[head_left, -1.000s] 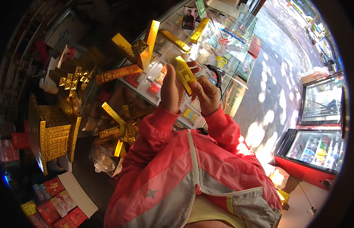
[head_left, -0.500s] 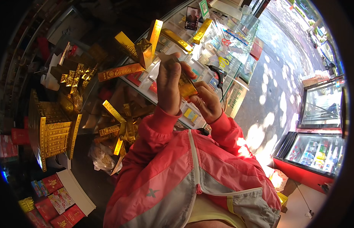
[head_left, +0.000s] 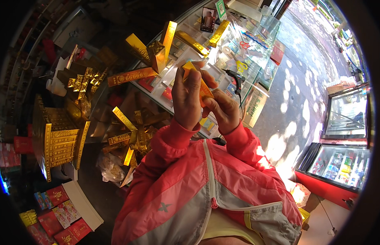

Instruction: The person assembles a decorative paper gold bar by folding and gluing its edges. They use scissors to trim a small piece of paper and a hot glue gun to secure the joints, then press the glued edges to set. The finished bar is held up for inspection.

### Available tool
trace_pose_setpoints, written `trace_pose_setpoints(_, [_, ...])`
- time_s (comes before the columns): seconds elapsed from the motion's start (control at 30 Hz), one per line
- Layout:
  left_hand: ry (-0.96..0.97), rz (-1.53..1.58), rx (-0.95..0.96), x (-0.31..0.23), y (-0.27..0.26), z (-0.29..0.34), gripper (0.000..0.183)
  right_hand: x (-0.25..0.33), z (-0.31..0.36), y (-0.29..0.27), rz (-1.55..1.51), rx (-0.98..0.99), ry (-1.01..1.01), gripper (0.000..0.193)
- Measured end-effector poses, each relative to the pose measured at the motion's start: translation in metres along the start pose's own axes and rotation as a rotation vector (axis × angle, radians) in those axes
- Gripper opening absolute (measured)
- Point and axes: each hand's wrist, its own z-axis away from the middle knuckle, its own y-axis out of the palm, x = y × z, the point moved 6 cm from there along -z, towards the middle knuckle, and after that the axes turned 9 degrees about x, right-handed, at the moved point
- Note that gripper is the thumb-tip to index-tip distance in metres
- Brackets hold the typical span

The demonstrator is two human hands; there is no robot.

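Observation:
Both hands are raised in front of my chest, over the near side of a glass counter (head_left: 151,96). Between them is a small folded gold cardboard box (head_left: 204,90), tilted, its orange-gold face toward me. My left hand (head_left: 187,98) is closed round its left side, thumb up along it. My right hand (head_left: 223,109) pinches its lower right end between thumb and fingers. Past my left hand, several long gold boxes (head_left: 132,76) lie joined in a star-like cluster around an upright gold block (head_left: 158,57). A black glue gun (head_left: 235,80) with a cord rests beyond my right hand.
Yellow scissors (head_left: 241,66), red-handled scissors (head_left: 244,45), a phone (head_left: 208,19) and loose gold boxes (head_left: 219,33) are on the counter. Lower left hold a gold tiered structure (head_left: 61,143), piled gold strips (head_left: 124,118), a plastic bag (head_left: 111,167) and red packets (head_left: 73,232).
The gold box has been turned in my hands, so a brighter, narrower face shows now. Both hands have shifted slightly, and the whole view has moved a little.

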Motion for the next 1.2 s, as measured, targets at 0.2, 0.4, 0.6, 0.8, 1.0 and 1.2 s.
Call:
trace_pose_setpoints(0.2, [-0.041,0.201,-0.065,0.005,-0.006,-0.004,0.029,0.003,0.002,0.006,-0.059,0.054,-0.117,0.021])
trace_pose_setpoints(0.4, [-0.053,0.152,-0.078,0.000,-0.004,-0.005,0.027,0.005,0.004,0.005,0.020,0.075,-0.170,0.018])
trace_pose_setpoints(0.6, [0.012,0.005,-0.033,-0.006,0.000,-0.010,0.033,0.001,0.006,0.005,-0.086,0.047,-0.100,0.017])
trace_pose_setpoints(0.8, [0.010,-0.031,-0.026,-0.007,0.000,-0.010,0.034,0.004,0.006,0.004,-0.087,0.033,-0.061,0.018])
trace_pose_setpoints(1.0, [0.012,0.003,-0.021,-0.006,0.001,-0.010,0.033,0.004,0.006,0.004,-0.112,0.029,-0.020,0.018])
trace_pose_setpoints(1.2, [0.005,0.007,-0.025,-0.004,0.000,-0.010,0.032,0.005,0.006,0.004,-0.136,0.034,0.008,0.017])
